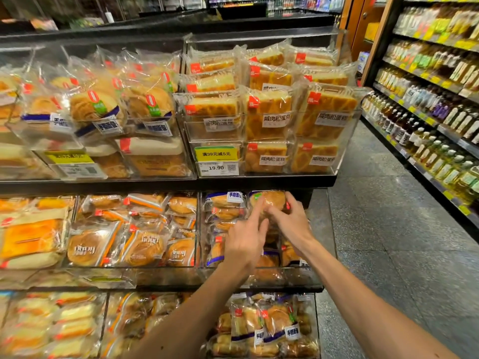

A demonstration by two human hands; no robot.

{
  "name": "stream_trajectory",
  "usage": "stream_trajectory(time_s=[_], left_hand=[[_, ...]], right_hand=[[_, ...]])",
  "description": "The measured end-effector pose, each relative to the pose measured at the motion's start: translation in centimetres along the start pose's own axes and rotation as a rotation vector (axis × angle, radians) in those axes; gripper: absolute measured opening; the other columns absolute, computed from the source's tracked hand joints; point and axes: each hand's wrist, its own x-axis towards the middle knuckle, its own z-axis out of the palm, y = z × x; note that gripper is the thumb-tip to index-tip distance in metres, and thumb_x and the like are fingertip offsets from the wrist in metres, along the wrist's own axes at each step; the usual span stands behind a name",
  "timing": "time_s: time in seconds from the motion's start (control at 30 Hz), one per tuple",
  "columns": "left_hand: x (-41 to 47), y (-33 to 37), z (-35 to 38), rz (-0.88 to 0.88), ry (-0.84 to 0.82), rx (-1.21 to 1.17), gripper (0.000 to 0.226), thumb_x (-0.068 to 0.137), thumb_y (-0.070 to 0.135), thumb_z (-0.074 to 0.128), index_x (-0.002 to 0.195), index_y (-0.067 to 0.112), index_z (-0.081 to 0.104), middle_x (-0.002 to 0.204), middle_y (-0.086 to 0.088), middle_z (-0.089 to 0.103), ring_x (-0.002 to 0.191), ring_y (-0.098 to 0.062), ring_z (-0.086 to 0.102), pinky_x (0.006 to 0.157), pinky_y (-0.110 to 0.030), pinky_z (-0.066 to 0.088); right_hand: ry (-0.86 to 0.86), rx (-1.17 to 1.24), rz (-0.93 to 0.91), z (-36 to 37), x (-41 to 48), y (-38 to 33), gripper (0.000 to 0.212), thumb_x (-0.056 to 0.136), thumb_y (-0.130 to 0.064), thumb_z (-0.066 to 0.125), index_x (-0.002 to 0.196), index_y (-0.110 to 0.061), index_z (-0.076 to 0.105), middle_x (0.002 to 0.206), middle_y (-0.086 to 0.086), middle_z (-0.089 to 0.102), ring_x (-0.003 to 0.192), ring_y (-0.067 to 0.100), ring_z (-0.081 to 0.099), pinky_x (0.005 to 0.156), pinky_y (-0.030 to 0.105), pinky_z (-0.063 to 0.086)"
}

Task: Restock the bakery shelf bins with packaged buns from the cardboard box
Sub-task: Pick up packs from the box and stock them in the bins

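**Two hands on one bun pack**

Two hands reach into the bin [285,277] at the right end of the middle shelf. The bun pack [269,200] sits high at the back of this bin, on top of other packs.

The left hand [246,242] has straight fingers. The fingertips touch the left side of the bun pack. The right hand [290,218] has bent fingers that hold the right side of the same pack.

The rack [259,181] shows three shelves, one above the other. All three are full of bread in clear bags.

In the top right bin, three cake packs [268,117] stand side by side in front. Two yellow signs [216,153] hang on the top shelf, one on each bin.

Across the grey floor [388,203] on the right is another rack with many bottles [440,120], too blurry to count.
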Motion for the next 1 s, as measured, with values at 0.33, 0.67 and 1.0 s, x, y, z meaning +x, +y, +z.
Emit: stream_trajectory(time_s=[0.33, 0.67, 1.0], left_hand=[[2.9, -0.8, -1.0, 0.148, 0.100, 0.661, 0.061, 0.105, 0.020, 0.048, 0.156, 0.023, 0.016, 0.093, -0.009, 0.069, 0.082, -0.031, 0.069, 0.060, -0.038, 0.041], [3.1, -0.8, -1.7, 0.302, 0.143, 0.510, 0.038, 0.092, 0.022, 0.070, 0.124, 0.010, 0.052, 0.072, -0.008, 0.066, 0.060, -0.031, 0.067, 0.047, -0.035, 0.044], [0.1, -0.7, -4.8, 0.229, 0.153, 0.226, 0.035, 0.103, 0.022, 0.047, 0.137, 0.017, 0.051, 0.089, -0.009, 0.071, 0.079, -0.027, 0.068, 0.071, -0.040, 0.056]], right_hand=[[0.142, 0.090, -0.179, 0.2, 0.4, 0.9, 0.045, 0.076, -0.039, 0.084, 0.110, -0.020, 0.061, 0.100, -0.008, 0.064, 0.093, 0.008, 0.063, 0.083, 0.035, 0.057], [0.094, -0.161, -0.203, -1.4, 0.3, 1.5, 0.048, 0.090, -0.043, 0.069, 0.134, -0.028, 0.058, 0.116, -0.004, 0.066, 0.112, 0.019, 0.059, 0.102, 0.045, 0.048], [0.062, -0.224, -0.237, -3.7, -4.8, 0.7, 0.043, 0.091, -0.028, 0.069, 0.128, -0.020, 0.049, 0.117, -0.006, 0.055, 0.104, 0.009, 0.054, 0.087, 0.021, 0.040]])
